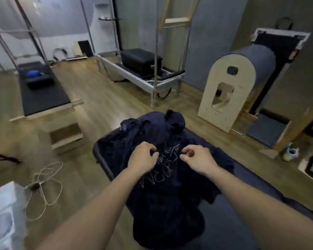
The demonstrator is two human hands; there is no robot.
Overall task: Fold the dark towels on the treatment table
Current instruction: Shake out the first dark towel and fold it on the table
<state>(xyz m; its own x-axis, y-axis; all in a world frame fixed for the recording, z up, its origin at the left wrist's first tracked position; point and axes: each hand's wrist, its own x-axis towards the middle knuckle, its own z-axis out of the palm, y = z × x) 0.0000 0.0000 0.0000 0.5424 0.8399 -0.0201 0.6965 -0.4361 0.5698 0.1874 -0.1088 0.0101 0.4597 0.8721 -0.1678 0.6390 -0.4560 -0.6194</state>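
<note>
Nothing is folded yet: the dark towels [163, 181] lie heaped on the table [246, 184]. The top one is pinched by the left grip [142, 157] and, apparently, by the curled right grip [197, 159].

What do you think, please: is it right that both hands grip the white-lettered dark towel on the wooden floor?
Not quite: the head view shows that dark towel lying on the treatment table, not the wooden floor. The left hand and right hand do grip it.

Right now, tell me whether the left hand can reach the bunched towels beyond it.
Probably yes: the left hand grips the printed towel just short of the bunched towels, nothing standing between.
</note>
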